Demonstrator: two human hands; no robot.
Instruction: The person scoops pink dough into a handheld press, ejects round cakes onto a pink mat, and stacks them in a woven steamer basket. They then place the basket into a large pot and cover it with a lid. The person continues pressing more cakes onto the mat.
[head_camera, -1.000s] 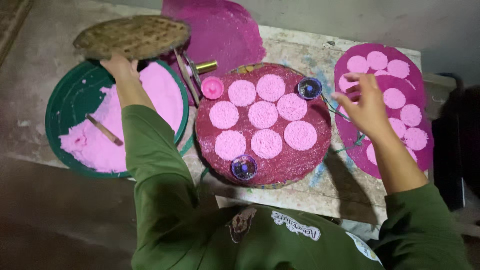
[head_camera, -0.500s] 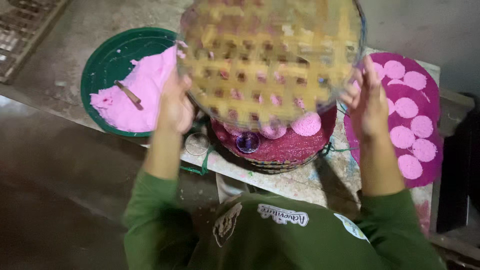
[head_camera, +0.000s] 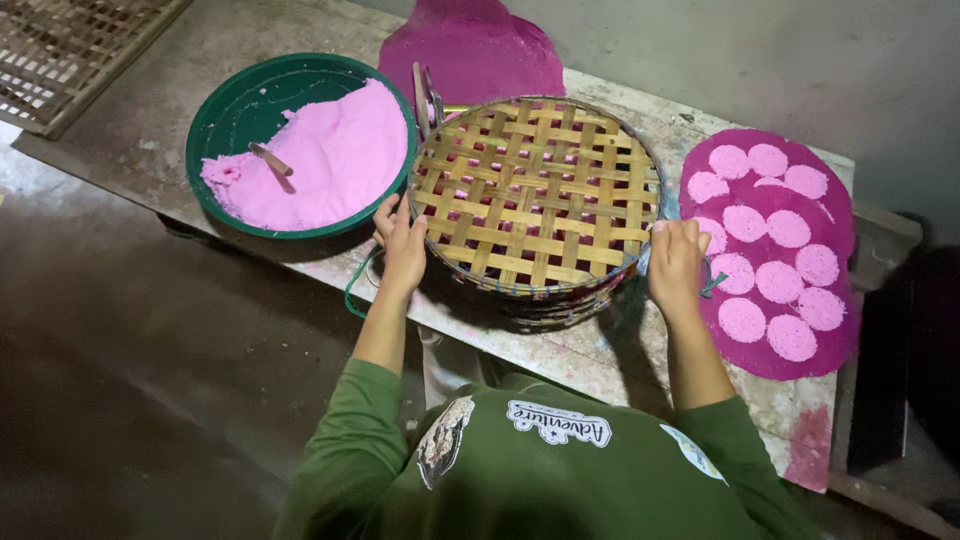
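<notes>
A: Where is the woven bamboo tray (head_camera: 537, 195) located?

B: It is seen laid flat on a stack of similar round trays, on the worn table (head_camera: 640, 355), between the green basin (head_camera: 225, 105) and the magenta cloth (head_camera: 835, 345). Pink is glimpsed through its open lattice.

A: How are the hands recorded?

B: The left hand (head_camera: 402, 240) is pressed to the near-left rim, fingers curled over the edge. The right hand (head_camera: 677, 262) is set at the near-right rim, fingers bent down onto it. Both are closed on the rim rather than spread flat; the grip beneath the rim is hidden.

A: Handling properties?

B: The tray is judged light and fairly stiff, made of flat split strips plaited in an open weave and bound at a circular hoop. Some flex across the middle is expected. The hoop is the sound place to be held, at two opposite points, so that it is kept level. The strips are dry and rough, so slipping is unlikely.

A: Surroundings?

B: Soft pink paste (head_camera: 320, 155) with a wooden stick (head_camera: 271, 160) in it is noted in the basin. Flat pink discs (head_camera: 760, 270), fragile-looking, are laid in rows on the cloth.
</notes>
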